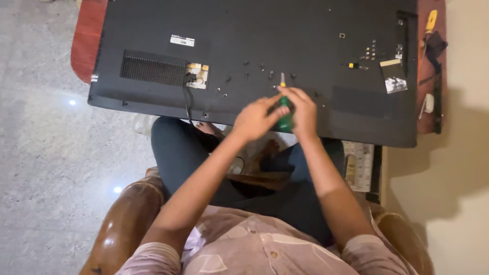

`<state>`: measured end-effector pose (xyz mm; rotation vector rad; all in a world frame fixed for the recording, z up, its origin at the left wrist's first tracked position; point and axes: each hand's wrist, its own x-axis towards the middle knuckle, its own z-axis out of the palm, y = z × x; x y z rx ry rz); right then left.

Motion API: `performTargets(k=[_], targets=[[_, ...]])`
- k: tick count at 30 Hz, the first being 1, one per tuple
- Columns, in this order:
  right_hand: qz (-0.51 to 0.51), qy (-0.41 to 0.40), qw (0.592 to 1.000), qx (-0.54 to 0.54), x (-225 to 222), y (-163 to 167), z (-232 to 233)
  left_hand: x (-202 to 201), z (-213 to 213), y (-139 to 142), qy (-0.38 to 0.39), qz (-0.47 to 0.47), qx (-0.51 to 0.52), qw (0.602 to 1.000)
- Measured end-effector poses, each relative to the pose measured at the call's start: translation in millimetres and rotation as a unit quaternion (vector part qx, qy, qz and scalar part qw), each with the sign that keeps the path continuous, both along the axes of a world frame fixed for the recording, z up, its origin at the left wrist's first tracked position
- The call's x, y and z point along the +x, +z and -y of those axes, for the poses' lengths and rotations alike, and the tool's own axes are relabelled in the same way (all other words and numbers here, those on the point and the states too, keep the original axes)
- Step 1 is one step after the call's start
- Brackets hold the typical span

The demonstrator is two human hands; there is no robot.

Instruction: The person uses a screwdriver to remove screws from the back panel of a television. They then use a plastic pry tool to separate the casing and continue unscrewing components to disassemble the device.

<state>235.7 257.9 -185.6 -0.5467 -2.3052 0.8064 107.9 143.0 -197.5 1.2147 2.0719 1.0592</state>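
Note:
A large flat television [153, 30] lies face down on a table, its black back panel up. Both my hands meet near the panel's front edge. My right hand [302, 111] grips a screwdriver with a green handle [285, 119], its shaft pointing away from me onto the panel. My left hand [257, 118] touches the same handle from the left side. Several loose dark screws [254, 69] lie scattered on the panel just beyond the screwdriver's tip.
A red-brown table [87, 35] shows past the panel's left end. A yellow-handled screwdriver [430, 23] and dark cables lie at the right end. A black power cord [187, 99] hangs off the front edge. I sit in a brown armchair [125, 224] on a grey speckled floor.

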Motion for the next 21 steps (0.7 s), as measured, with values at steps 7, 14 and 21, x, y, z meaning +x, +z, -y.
performTargets(k=[7, 14, 21], targets=[[-0.151, -0.119, 0.923, -0.333, 24.8, -29.7, -22.8, -83.2, -17.6, -12.7, 0.211, -0.233, 0.035, 0.949], [-0.228, -0.027, 0.876, -0.425, 42.7, -38.5, -37.9, -85.4, -47.9, -15.3, 0.220, -0.299, -0.019, 0.928], [-0.220, -0.019, 0.851, -0.477, 40.8, -41.5, -45.8, -77.8, -45.0, -16.1, 0.219, 0.030, 0.095, 0.971]])
